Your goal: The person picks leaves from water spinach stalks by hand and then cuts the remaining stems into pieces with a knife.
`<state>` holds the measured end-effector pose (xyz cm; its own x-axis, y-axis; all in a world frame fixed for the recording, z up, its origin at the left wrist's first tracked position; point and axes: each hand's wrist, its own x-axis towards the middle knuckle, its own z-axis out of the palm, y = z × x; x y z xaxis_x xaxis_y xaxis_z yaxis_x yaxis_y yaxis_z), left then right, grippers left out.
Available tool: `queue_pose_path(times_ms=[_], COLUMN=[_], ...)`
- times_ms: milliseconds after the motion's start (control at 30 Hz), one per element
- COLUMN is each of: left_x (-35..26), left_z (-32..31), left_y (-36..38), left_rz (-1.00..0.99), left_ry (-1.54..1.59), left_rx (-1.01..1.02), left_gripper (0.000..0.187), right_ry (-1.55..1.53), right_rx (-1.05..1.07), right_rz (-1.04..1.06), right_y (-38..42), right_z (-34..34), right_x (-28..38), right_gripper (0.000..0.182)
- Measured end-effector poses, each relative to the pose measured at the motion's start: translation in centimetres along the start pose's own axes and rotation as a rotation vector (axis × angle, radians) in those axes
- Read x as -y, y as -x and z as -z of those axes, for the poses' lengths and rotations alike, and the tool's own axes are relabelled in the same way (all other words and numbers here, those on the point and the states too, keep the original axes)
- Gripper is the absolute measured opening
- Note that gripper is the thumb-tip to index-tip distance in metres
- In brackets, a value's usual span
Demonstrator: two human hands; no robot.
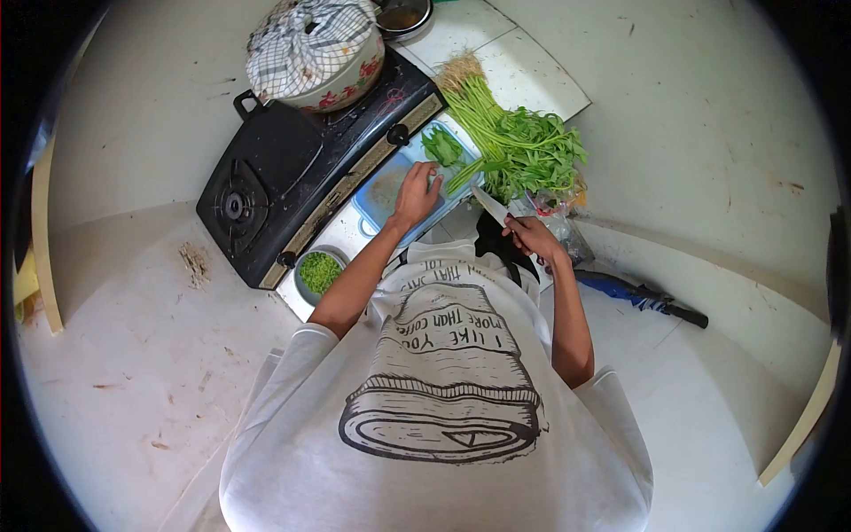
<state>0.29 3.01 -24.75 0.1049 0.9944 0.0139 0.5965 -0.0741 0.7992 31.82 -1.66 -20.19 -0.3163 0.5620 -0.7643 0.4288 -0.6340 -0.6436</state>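
My right hand [532, 235] is closed round the handle of a knife [490, 207], whose blade points up and left toward the board's right edge. Over the blue cutting board [377, 197] is my left hand [417, 191], its fingers bent and partly apart, with nothing visible in them. Cut green leaves [441, 147] lie at the board's upper end, and a few green stems [464, 176] lie between my hands. A large bunch of leafy greens [532, 146] with roots rests beside the board. Chopped greens fill a bowl [319, 271] near my left forearm.
Left of the board stands a black gas stove [270, 164] bearing a floral pot [350, 82] wrapped in checked cloth. A metal pan [405, 16] is behind it. Plastic bags [572, 239] and a folded blue umbrella [625, 291] lie to the right.
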Motion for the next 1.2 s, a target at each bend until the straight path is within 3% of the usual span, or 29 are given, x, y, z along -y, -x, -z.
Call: queue_pose_path(times_ms=[200,567,633,933,1033,1200], left_x=[2.4,4.9,4.8,3.5,3.8,5.2], left_z=[3.8,6.0,6.3,4.3,3.2,2.1], left_y=[4.6,12.3,13.0,12.6,11.8,11.3], left_rz=[0.140,0.402,0.404,0.253,0.174,0.218], left_ry=[0.026,0.082,0.078,-0.165,-0.232,-0.221], left_rx=[-0.155,-0.469,-0.485,-0.213,-0.184,-0.307], left_gripper=[0.021,0.018,0.018,0.037,0.034,0.027], right_ry=[0.041,0.441,0.472,0.645,0.727,0.780], right_rx=[0.096,0.224,0.232,0.254,0.273,0.321], right_rz=[0.031,0.196,0.226,0.288,0.302,0.342], right_y=[-1.9,-7.2,-8.0,-10.1,-10.6,-11.8], right_z=[-1.5,-6.3,-6.7,-7.2,-7.3,-7.0], right_x=[0.9,5.5,6.0,7.5,8.0,8.7], right_gripper=[0.047,0.046,0.046,0.047,0.046,0.046])
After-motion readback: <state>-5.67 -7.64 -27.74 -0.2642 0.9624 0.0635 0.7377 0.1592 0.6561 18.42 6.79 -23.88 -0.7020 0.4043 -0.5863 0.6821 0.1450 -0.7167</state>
